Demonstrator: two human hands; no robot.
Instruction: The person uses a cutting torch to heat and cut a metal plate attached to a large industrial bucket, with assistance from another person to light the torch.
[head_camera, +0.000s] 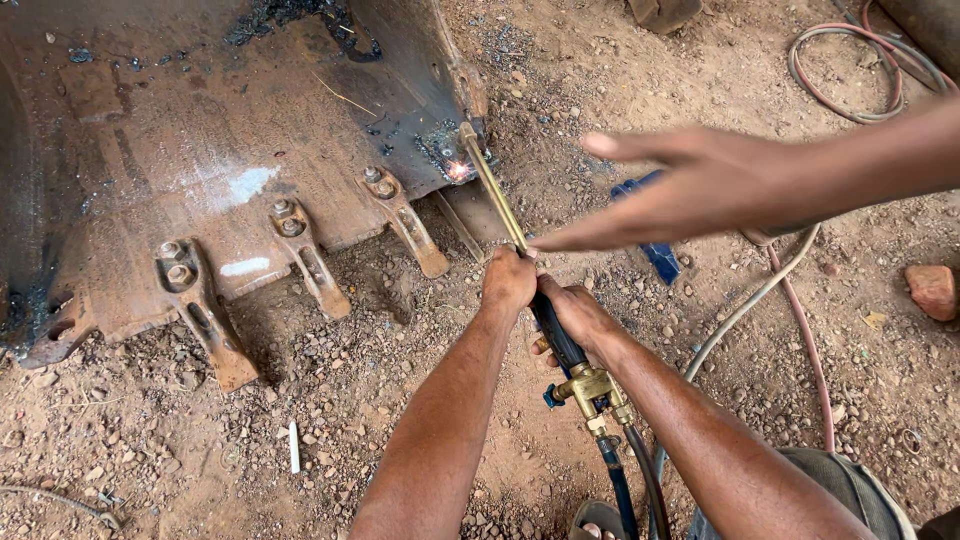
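My left hand (508, 282) grips the brass tube of a cutting torch (495, 195) near its middle. My right hand (575, 312) is closed around the torch's dark handle, just above the brass valve block (588, 388). The torch tip touches the edge of a rusty steel excavator bucket (200, 150), where a small bright spark glows (458, 170). Another person's hand (690, 190) reaches in from the right with flat, outstretched fingers, hovering over the torch tube.
Bolted tooth adapters (305, 250) line the bucket's lip. Hoses (800, 320) trail over the stony dirt to the right and coil at top right (850, 70). A blue object (660, 255) lies under the other person's hand. A reddish stone (932, 290) sits far right.
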